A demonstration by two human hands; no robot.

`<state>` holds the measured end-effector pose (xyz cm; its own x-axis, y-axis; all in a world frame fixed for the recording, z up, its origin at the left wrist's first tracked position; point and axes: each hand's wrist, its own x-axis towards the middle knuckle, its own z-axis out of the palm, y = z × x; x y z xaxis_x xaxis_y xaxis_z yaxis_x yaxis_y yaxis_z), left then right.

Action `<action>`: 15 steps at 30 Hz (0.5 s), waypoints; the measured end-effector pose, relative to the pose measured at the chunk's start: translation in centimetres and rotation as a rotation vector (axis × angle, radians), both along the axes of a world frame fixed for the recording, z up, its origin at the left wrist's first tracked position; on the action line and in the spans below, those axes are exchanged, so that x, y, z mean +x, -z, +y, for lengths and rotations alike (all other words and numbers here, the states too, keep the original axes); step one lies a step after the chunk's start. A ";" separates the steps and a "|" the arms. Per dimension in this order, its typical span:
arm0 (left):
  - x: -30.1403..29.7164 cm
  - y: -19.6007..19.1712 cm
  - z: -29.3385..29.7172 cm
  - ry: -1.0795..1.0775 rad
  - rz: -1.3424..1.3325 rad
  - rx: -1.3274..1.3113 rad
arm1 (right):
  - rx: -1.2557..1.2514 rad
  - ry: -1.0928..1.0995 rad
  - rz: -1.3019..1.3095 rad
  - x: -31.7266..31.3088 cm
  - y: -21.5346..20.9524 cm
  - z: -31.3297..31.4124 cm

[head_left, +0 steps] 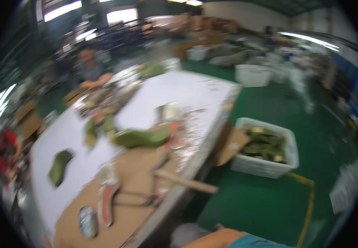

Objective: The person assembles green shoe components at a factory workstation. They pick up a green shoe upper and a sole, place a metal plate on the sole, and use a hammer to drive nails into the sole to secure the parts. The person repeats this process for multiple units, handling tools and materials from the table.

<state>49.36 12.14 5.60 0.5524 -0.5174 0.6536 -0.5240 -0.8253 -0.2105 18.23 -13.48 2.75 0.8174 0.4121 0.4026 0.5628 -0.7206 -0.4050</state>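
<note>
Head view: hammer point(179, 180) handle pointing right, off table point(195, 89) edge.

Head view, obliquely down over table point(187, 89)

Factory workshop floor. A long white worktable point(195, 89) carries green cut pieces point(142, 137), scissors point(135, 198) and a wooden-handled hammer point(185, 181) near its front edge; white crates point(265, 151) of green scraps stand on the green-painted floor point(261, 202), with stacked goods beyond.
</note>
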 end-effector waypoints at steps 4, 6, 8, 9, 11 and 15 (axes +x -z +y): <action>-1.2 -3.7 -16.0 0.129 0.418 -0.167 | 0.059 0.113 0.095 -2.4 -3.9 -2.1; 1.1 -3.8 -19.9 0.271 0.365 -0.138 | 0.016 0.145 -0.023 -2.5 -5.4 -1.1; 2.1 -4.2 -24.8 0.289 0.418 -0.130 | -0.019 0.114 0.036 -2.8 -6.5 -0.6; 3.0 -4.1 -25.7 0.290 0.386 -0.106 | -0.038 0.095 0.064 -3.2 -6.9 -0.5; 6.2 -3.7 -26.8 0.155 0.455 -0.072 | -0.078 0.060 0.077 -3.2 -7.3 -0.3; 11.1 -3.0 -29.1 -0.087 0.595 -0.020 | -0.035 0.116 0.066 -2.7 -6.1 -0.1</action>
